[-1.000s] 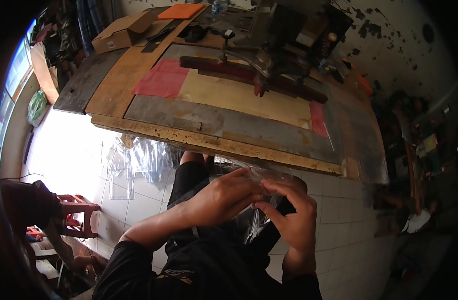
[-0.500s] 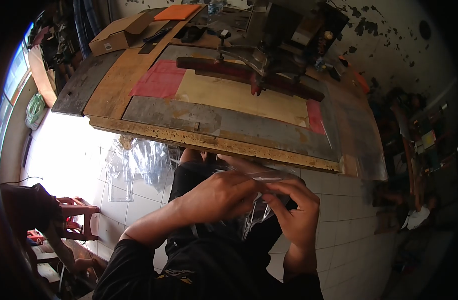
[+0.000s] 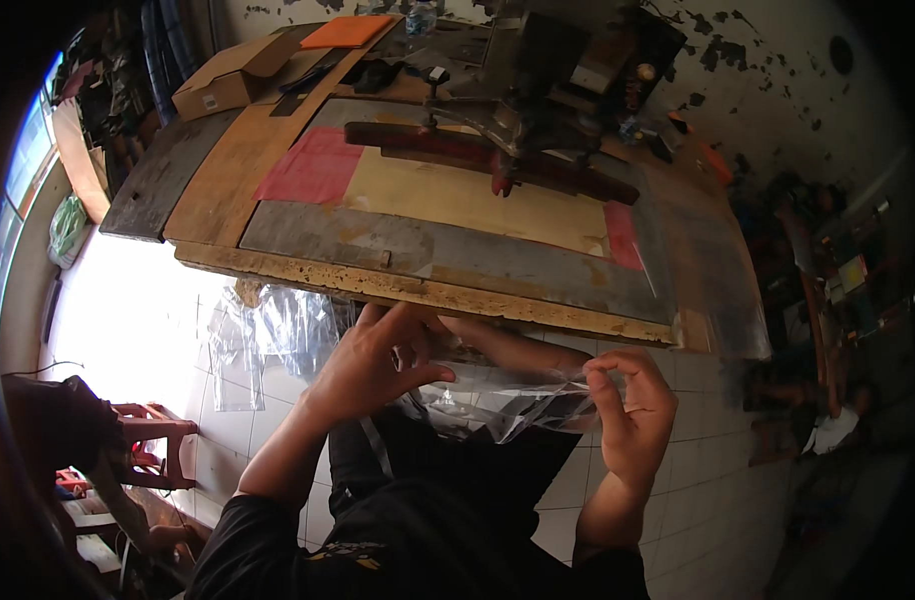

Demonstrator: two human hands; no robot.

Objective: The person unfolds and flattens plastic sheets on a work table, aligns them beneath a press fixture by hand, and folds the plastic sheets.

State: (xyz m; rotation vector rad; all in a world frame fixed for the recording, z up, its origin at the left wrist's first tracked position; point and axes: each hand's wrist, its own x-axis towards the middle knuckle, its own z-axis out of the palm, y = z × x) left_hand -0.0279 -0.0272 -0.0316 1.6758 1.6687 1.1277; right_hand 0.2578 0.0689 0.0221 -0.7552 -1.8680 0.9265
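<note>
A crumpled strip of clear plastic film [image 3: 513, 408] stretches across above my lap, below the table's front edge. My right hand [image 3: 633, 412] pinches its right end between thumb and fingertips. At the strip's other end is my left hand [image 3: 370, 362], thumb stretched out and fingers bent but apart from it. The left thumb lies over or close to the film; whether it touches cannot be made out.
Ahead stands a worktable [image 3: 428, 275] with a metal plate, yellow and red sheets and a dark clamp-like press bar [image 3: 488, 160]. More clear plastic [image 3: 288, 325] hangs under its edge. A cardboard box [image 3: 233, 80] sits back left. Another person's arm [image 3: 128, 500] shows lower left, near a red stool [image 3: 158, 440].
My hands were close together over the bunched film and are now apart. The left moved left and up, the right moved right, and the film is spread between them.
</note>
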